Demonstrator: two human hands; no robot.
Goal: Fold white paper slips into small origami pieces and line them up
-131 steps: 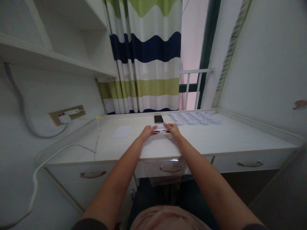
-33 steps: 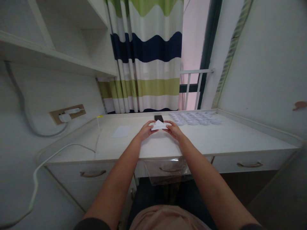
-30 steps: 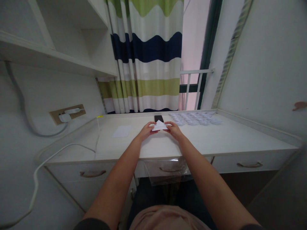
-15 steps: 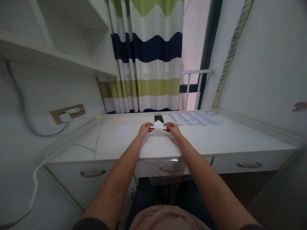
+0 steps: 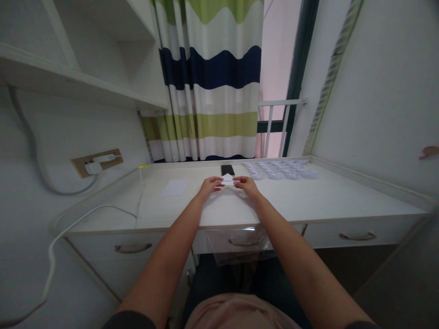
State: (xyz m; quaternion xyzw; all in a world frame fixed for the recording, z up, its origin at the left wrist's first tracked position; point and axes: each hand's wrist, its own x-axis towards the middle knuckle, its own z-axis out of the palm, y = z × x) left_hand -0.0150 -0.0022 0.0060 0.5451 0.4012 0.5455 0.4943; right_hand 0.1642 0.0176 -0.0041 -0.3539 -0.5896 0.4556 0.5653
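Note:
A small folded white paper piece with a pointed top lies low over the white desk, between my two hands. My left hand pinches its left end and my right hand pinches its right end. Just behind the paper lies a dark phone. Both forearms reach out from the bottom of the view.
Several folded white paper pieces lie in a cluster at the back right of the desk. A flat white sheet lies to the left. A white cable runs from a wall socket. A striped curtain hangs behind.
The paper went from flat on the desk to a raised pointed fold held up by both hands, and has now been brought lower toward the desk. My hands stayed close together.

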